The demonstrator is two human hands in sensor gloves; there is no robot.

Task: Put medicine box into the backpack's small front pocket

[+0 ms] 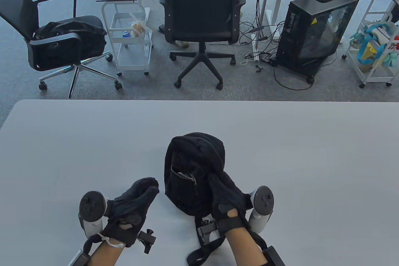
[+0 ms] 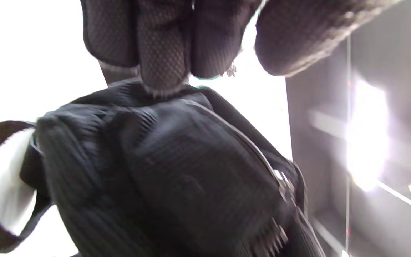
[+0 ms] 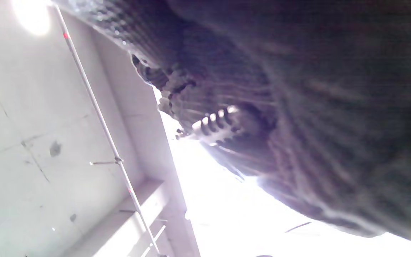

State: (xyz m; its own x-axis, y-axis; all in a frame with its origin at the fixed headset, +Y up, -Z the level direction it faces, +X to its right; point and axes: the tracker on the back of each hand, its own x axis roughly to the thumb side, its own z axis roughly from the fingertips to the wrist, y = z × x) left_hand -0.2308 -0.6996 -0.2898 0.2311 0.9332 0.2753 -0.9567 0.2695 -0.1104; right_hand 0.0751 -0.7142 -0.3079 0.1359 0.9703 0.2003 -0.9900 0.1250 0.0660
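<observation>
Backpack (image 1: 193, 166): lying on the white table (image 1: 311, 160), near its front edge.
Front pocket (image 1: 184, 178): gaping, a pale edge showing inside; can't tell if that's the medicine box.
Right hand (image 1: 226, 199): palm down, fingers flat on the backpack beside the pocket.
Left hand (image 1: 132, 208): just left of the backpack, fingers loosely curled, holding nothing, apart from the fabric.
</observation>
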